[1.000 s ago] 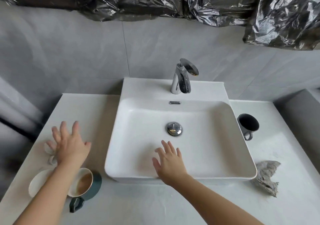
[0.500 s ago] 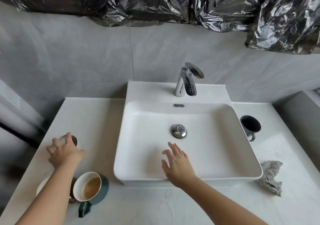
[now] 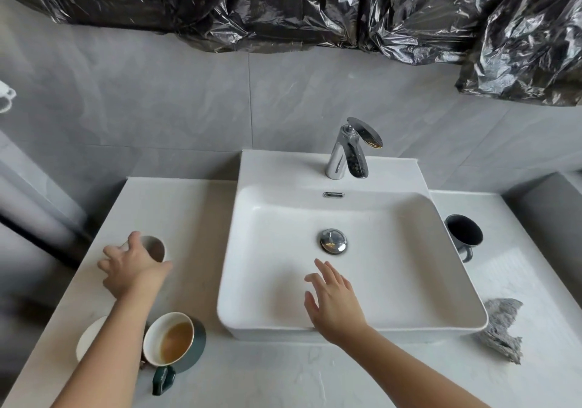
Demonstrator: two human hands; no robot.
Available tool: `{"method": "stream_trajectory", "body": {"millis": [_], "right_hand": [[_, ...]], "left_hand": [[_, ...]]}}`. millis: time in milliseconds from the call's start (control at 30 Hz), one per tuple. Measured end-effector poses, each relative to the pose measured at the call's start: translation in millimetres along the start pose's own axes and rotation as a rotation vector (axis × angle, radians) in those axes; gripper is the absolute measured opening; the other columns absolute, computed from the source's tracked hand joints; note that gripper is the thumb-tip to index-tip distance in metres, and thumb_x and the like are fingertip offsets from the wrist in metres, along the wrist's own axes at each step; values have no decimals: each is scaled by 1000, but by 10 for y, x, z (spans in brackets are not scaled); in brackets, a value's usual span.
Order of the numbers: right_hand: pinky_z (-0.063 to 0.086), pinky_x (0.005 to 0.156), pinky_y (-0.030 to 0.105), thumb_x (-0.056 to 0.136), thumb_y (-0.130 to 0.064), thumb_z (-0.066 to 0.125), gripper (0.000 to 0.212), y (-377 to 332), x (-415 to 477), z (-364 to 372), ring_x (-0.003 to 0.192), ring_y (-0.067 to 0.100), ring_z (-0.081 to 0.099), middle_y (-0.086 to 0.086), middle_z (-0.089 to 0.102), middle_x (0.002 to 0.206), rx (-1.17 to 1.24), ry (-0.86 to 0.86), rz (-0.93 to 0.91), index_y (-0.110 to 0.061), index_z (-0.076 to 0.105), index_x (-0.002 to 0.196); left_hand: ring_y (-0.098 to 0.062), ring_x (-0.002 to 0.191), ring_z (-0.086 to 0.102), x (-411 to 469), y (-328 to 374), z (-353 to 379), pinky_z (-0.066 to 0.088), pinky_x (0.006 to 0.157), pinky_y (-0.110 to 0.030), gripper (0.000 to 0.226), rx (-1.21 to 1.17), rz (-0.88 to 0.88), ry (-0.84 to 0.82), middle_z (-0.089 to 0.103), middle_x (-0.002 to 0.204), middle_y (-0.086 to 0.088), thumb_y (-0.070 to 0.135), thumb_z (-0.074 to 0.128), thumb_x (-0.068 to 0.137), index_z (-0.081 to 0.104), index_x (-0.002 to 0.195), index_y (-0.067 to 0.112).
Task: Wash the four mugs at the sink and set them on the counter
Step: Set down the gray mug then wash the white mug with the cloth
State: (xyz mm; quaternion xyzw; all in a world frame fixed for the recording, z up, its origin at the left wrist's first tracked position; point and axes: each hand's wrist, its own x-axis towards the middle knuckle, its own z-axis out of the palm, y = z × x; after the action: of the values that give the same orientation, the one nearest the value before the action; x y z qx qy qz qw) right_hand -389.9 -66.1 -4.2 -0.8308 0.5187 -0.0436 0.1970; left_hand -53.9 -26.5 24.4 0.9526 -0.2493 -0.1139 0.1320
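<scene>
White vessel (image 3: 89,335): near left corner of the counter (image 3: 283,376), mostly under the left forearm; cannot tell whether it is a mug.
Left hand (image 3: 132,270): fingers and thumb curled round the small pale mug (image 3: 155,247), gripping it from the near side.
Small pale mug: upright on the left counter; lifted or resting, cannot tell.
Green mug (image 3: 171,338): nearer, just beside the basin's front corner, upright, brown liquid inside, handle toward the camera.
Sink (image 3: 252,250): white, drain plug (image 3: 333,241) at centre, chrome tap (image 3: 349,152) behind.
Right hand (image 3: 333,300): over the basin's near side, fingers spread and relaxed, holding nothing.
Dark mug (image 3: 464,234): upright on the right counter, close against the sink wall.
Grey rag (image 3: 500,329): crumpled by the basin's front right corner.
</scene>
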Motion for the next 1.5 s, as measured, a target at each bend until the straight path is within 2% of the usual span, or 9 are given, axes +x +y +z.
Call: {"method": "stream_trajectory", "body": {"millis": [267, 400, 567, 700, 933, 1100, 1233, 1367, 1500], "right_hand": [[24, 114, 28, 99, -34, 40, 42, -8, 30, -63, 148, 16, 20, -2, 23, 160, 111, -77, -54, -25, 42, 140], [39, 99, 21, 92, -27, 64, 53, -95, 121, -270, 132, 14, 47, -8, 43, 144, 678, -124, 79, -32, 39, 139], [52, 97, 51, 84, -36, 71, 62, 29, 172, -448, 119, 29, 61, 8, 54, 138, 1572, -308, 285, -38, 44, 140], [46, 101, 58, 86, -45, 66, 61, 254, 161, -489, 123, 35, 57, 17, 48, 143, 1795, -276, 238, -30, 45, 142], [54, 84, 44, 85, -40, 67, 62, 681, 313, -690, 101, 28, 65, 15, 64, 120, 1598, -106, 274, -11, 50, 137], [58, 68, 34, 62, -44, 82, 82, 877, 441, -868, 95, 21, 71, 9, 66, 116, 1270, -38, 330, -26, 48, 135], [62, 72, 41, 72, -33, 84, 74, 974, 527, -985, 96, 23, 69, 8, 65, 110, 1036, -21, 342, -31, 44, 134], [60, 72, 42, 66, -36, 82, 76, 1007, 530, -1011, 94, 29, 68, 4, 62, 113, 906, -23, 286, -33, 43, 132], [61, 68, 39, 72, -32, 84, 72, 1048, 518, -976, 96, 25, 68, 8, 62, 115, 1052, -45, 348, -29, 45, 133]], "left_hand": [[-36, 117, 32, -541, 622, -480, 47, 78, -45, 83, -82, 319, 96, 32, 131, -14, 36, 81, 65, 37, 134, 28], [-31, 122, 35, -888, 1010, -530, 41, 77, -37, 83, -156, 450, -95, 32, 129, -8, 41, 79, 66, 31, 134, 33], [-22, 109, 49, -1229, 1495, -293, 48, 89, -36, 68, -407, 450, -448, 40, 116, 1, 47, 78, 61, 36, 114, 36], [-19, 105, 53, -1360, 1808, -79, 49, 83, -33, 70, -429, 397, -687, 48, 121, 1, 59, 73, 64, 33, 115, 32], [-11, 104, 53, -1271, 2084, 248, 40, 83, -28, 64, -250, 502, -956, 57, 111, 9, 62, 74, 70, 49, 113, 22], [-14, 126, 47, -1120, 2172, 395, 30, 113, -42, 94, -28, 719, -967, 54, 131, 12, 84, 61, 44, 53, 125, 37], [-8, 132, 40, -1068, 2110, 531, 23, 117, -38, 67, -188, 764, -965, 50, 135, 15, 54, 74, 73, 53, 133, 33], [-12, 133, 41, -1054, 2085, 577, 16, 117, -50, 59, -116, 825, -913, 52, 130, 18, 58, 64, 64, 59, 121, 43], [-7, 128, 45, -1041, 2094, 601, 30, 111, -32, 43, -220, 842, -908, 56, 132, 12, 36, 72, 84, 61, 126, 30]]}}
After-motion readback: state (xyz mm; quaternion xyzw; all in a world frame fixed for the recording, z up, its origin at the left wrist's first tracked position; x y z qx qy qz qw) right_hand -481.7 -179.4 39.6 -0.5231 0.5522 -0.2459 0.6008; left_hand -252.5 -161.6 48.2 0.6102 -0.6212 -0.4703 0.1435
